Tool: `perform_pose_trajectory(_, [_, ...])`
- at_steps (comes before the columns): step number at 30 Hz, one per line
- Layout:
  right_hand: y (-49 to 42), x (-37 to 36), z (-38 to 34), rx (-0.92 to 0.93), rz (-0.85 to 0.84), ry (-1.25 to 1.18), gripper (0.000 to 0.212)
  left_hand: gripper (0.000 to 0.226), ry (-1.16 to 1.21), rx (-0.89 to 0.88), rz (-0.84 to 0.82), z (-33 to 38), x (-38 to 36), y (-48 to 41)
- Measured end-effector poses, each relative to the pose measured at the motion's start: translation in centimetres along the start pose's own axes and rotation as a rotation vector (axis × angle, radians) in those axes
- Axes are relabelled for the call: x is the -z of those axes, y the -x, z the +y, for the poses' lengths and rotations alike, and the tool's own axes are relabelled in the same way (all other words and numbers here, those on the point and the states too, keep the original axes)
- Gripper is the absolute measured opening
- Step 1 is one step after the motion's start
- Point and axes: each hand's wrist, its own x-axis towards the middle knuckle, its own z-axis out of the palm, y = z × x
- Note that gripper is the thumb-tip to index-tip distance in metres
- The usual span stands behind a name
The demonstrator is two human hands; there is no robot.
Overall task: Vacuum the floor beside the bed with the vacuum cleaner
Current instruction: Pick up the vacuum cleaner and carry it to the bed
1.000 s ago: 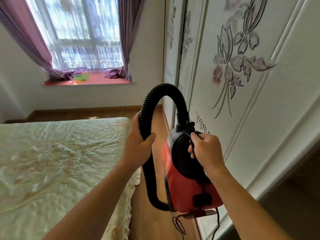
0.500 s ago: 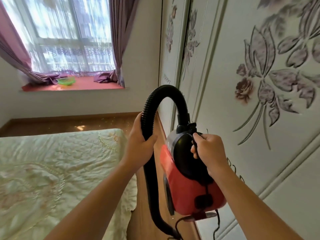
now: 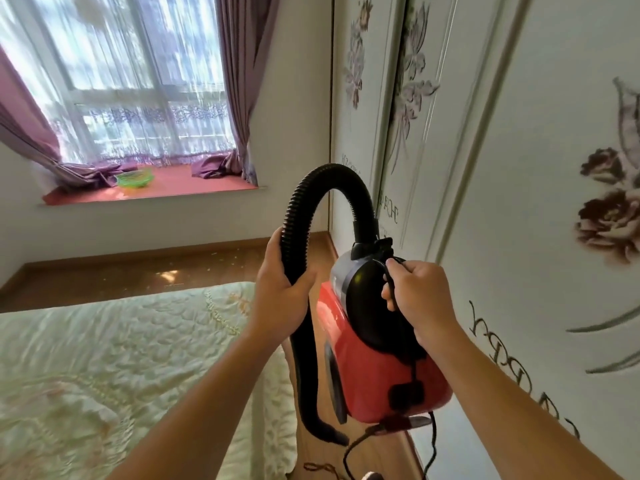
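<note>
Vacuum cleaner: the red and black vacuum cleaner (image 3: 381, 372) is held up in the air, right of centre, above the strip of wooden floor (image 3: 374, 455) between the bed (image 3: 121, 368) on the left and the wardrobe doors (image 3: 519, 150) on the right.
Long axis: the body stands nearly on end and tilted. Its black domed end is up and far, its red end down and near.
Hose: the black ribbed hose (image 3: 304, 202) leaves the top of the body, arches up and over to the left, then drops straight down past the edge of the bed. Its open end hangs low, pointing down and slightly right, just left of the red body.
Cord: a thin black cord (image 3: 353, 445) trails from the near, lower end of the body.
Left hand: the left hand (image 3: 280, 296) is clenched round the descending part of the hose, thumb on the right side, fingers wrapped behind.
Right hand: the right hand (image 3: 420, 296) is curled over the black top of the body, gripping it there, with a thin black strap passing under its fingers.
Far side: a window (image 3: 138, 81) with purple curtains (image 3: 239, 81), and a green bowl (image 3: 135, 176) on the red sill (image 3: 207, 188).
</note>
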Motion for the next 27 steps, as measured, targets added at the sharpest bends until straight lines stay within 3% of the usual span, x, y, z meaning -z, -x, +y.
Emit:
perform_pose_trajectory(15, [-25.3,-12.2,1.1,-0.016,-0.195,-0.029,0.038,0.056,-0.081,0.102,0.140,-12.6,-2.6,-20.9])
perform_pose_trajectory(27, [-38.9,-21.2,-0.1,0.013,-0.243,0.031,0.037,0.059,-0.050,0.132,0.219,-22.0,-1.8,-33.3])
